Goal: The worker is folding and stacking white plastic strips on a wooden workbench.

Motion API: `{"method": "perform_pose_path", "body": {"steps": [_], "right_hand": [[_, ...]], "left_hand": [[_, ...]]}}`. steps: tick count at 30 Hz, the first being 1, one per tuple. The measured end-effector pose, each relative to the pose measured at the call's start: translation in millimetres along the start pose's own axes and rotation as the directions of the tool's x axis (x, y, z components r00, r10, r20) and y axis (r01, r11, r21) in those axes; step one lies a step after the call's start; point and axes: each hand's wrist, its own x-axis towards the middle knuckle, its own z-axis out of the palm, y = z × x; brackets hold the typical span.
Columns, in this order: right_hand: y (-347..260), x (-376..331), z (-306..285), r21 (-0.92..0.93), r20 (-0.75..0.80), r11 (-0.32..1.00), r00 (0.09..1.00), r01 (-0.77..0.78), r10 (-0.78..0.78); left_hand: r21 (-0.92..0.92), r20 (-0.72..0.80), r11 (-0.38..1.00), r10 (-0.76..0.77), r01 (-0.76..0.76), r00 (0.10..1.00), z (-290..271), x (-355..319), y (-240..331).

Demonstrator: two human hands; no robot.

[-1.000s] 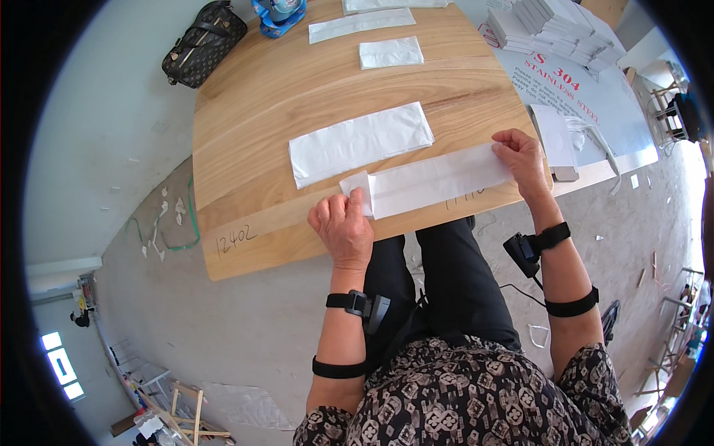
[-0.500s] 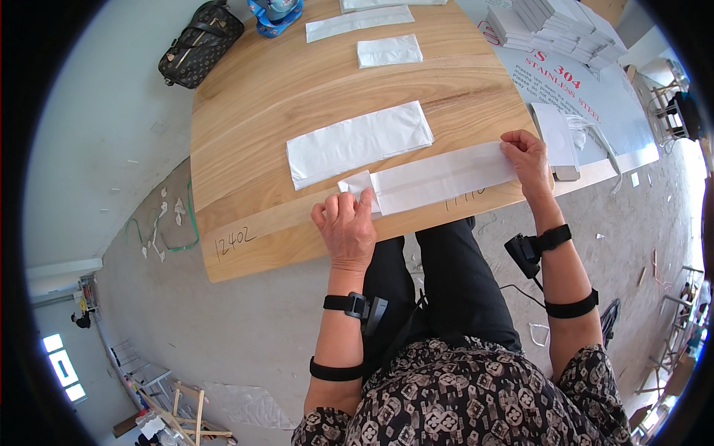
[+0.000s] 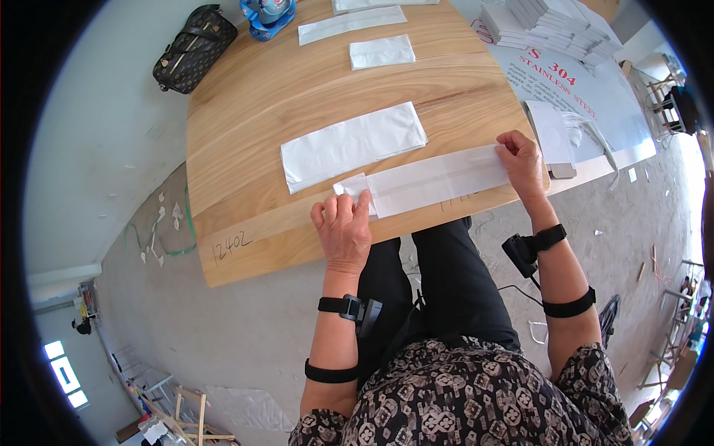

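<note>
A long, flat white strip [image 3: 439, 177], of paper or thin film, lies along the near edge of the wooden table. Its left end has a small flap [image 3: 351, 187] that looks folded over. My left hand [image 3: 343, 232] rests at that end, fingers curled and closed on it. At the strip's right end, my right hand [image 3: 522, 162] pinches the far corner between thumb and fingers. Just beyond the strip lies a folded white sheet [image 3: 353, 145], apart from both hands. Whether the strip is one layer or several is hard to make out.
Smaller white pieces [image 3: 381, 52] lie farther up the wooden table [image 3: 245, 141]. A dark patterned handbag [image 3: 197, 48] and a blue item [image 3: 268, 16] sit at the far left. White boxes [image 3: 550, 26] are stacked on the right-hand table, with an open white box [image 3: 550, 137] nearer.
The view has shifted slightly, so the table appears a little farther left. Both hands keep their places at the strip's two ends, with little visible movement.
</note>
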Motion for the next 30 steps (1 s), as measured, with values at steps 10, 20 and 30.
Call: {"method": "perform_pose_path", "body": {"steps": [10,20,30], "right_hand": [[-91.8,-80.4,48.9,-0.128,0.32,0.722,0.717,0.68,-0.619],[-91.5,-108.7,82.5,-0.183,0.582,0.652,0.615,0.736,-0.531],[-109.6,-102.2,90.3,0.158,0.272,0.881,0.838,0.446,-0.473]], "left_hand": [[-0.023,0.034,1.0,-0.002,0.002,0.999,-2.7,1.1,-0.4],[-0.211,-0.08,0.95,-0.254,0.232,0.964,8.2,-8.6,-6.6],[-0.616,-0.14,0.689,-0.572,0.381,0.808,-1.0,-1.3,22.4]]}}
